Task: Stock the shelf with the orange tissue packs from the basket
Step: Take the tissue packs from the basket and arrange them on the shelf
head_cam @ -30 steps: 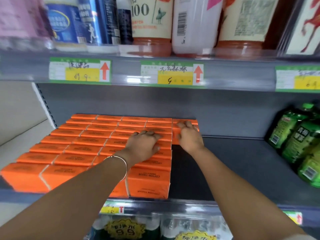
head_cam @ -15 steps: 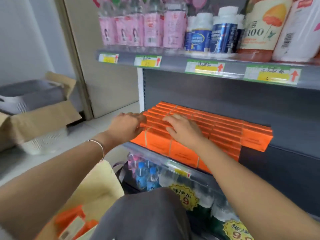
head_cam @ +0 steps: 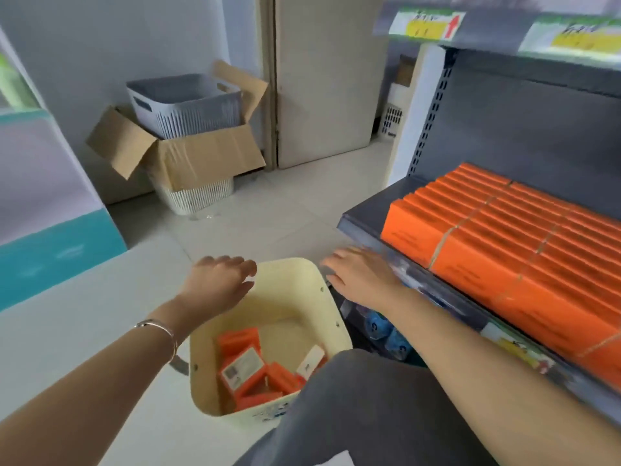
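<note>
Head view: a cream basket (head_cam: 292, 297) stands on the tiled floor, near and centre, beside a grey-trousered knee (head_cam: 369, 415). A few orange tissue packs (head_cam: 248, 368) lie loose at its bottom. More orange packs (head_cam: 521, 237) stand in tight rows on the grey shelf (head_cam: 361, 213) at right. The 2 hands are empty, palms down. The left hand (head_cam: 218, 280), bracelet (head_cam: 161, 331) at the wrist, hovers over the basket's far-left rim with fingers loosely spread. The right hand (head_cam: 363, 277), fingers straight and spread, hangs between the basket's far-right rim and the shelf's front edge. Far left, a cardboard box (head_cam: 201, 159) holds a grey bin (head_cam: 184, 102).
</note>
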`<action>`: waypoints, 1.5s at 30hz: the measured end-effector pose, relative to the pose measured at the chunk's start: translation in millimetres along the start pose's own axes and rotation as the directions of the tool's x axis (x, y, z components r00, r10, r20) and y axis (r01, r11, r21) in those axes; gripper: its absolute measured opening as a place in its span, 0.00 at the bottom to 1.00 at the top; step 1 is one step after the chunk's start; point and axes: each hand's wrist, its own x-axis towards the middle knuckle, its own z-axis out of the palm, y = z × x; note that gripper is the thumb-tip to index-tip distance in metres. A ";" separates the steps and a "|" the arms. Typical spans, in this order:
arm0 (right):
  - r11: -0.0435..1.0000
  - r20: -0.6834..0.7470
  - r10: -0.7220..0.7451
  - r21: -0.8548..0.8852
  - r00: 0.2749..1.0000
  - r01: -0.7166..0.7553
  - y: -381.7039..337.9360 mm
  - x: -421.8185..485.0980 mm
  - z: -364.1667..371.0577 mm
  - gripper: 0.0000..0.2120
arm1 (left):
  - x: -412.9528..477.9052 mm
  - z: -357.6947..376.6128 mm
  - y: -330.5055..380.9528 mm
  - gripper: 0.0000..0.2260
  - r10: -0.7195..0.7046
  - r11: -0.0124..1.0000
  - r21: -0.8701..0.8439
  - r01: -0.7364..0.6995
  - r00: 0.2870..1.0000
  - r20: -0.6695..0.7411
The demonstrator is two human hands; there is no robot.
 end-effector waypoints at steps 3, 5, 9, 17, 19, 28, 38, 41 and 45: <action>0.998 0.141 -0.043 0.043 0.989 0.037 -6.9 27.6 33.6 0.16 | -5.1 45.2 -13.6 0.14 -0.035 0.999 -0.006 0.036 0.991 0.130; 0.995 0.219 -0.076 0.074 0.973 0.061 -7.2 43.9 57.6 0.16 | -2.0 73.7 -17.3 0.14 -0.070 0.997 -0.016 0.075 0.976 0.207; 0.990 0.389 -0.137 0.093 0.911 0.109 -5.3 76.7 108.1 0.16 | 15.1 124.1 -14.3 0.13 -0.096 0.991 -0.052 0.121 0.934 0.343; 0.975 0.637 -0.223 0.152 0.738 0.163 -21.8 108.4 220.6 0.17 | 53.8 226.3 -12.3 0.14 -0.140 0.982 -0.029 0.187 0.821 0.553; 0.967 0.638 -0.254 0.158 0.727 0.199 -27.4 104.4 243.7 0.16 | 57.5 248.4 -15.4 0.15 -0.137 0.980 -0.038 0.197 0.795 0.590; 0.953 0.812 -0.135 -0.050 0.568 0.299 -88.3 79.7 340.8 0.23 | 63.6 327.8 -25.5 0.22 -0.109 0.988 0.002 0.152 0.703 0.702; 0.993 0.760 -0.081 0.117 0.645 -0.013 -67.6 91.7 324.4 0.16 | 84.4 317.0 -30.3 0.25 -0.193 0.957 -0.004 0.290 0.647 0.738; 0.952 0.684 -0.071 0.263 0.726 -0.155 -52.5 103.1 283.6 0.10 | 96.4 273.5 -33.0 0.25 -0.214 0.962 0.013 0.274 0.718 0.662; 0.915 0.572 0.007 0.327 0.820 -0.236 -43.6 118.0 223.6 0.15 | 98.4 214.8 -25.8 0.20 -0.236 0.966 0.036 0.254 0.822 0.519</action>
